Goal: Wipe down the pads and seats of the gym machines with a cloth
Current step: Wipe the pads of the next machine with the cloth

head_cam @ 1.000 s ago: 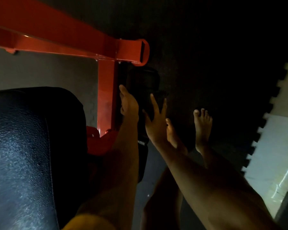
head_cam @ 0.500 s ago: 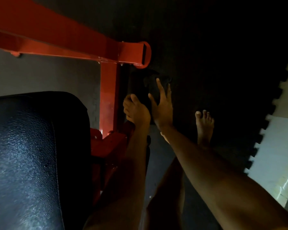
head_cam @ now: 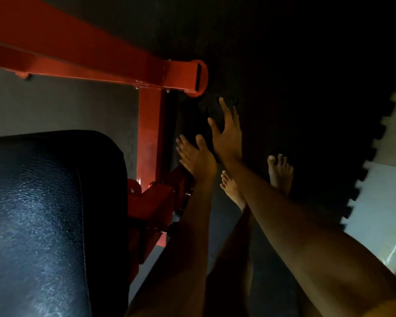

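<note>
One black vinyl pad (head_cam: pixel 44 213) filled the lower left, just beside the red frame (head_cam: pixel 149 138). Past the frame's upright, the left hand (head_cam: pixel 198 157) lay flat with straight fingers. The right hand (head_cam: pixel 228 136) spread open fingers against a dark shape (head_cam: pixel 212 110) too dim to tell as cloth or pad. Bare feet (head_cam: pixel 280 172) stood on the black floor mat (head_cam: pixel 306 110).

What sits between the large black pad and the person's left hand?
In the head view, the red upright post of the machine frame stands between the black pad and the left hand.
</note>
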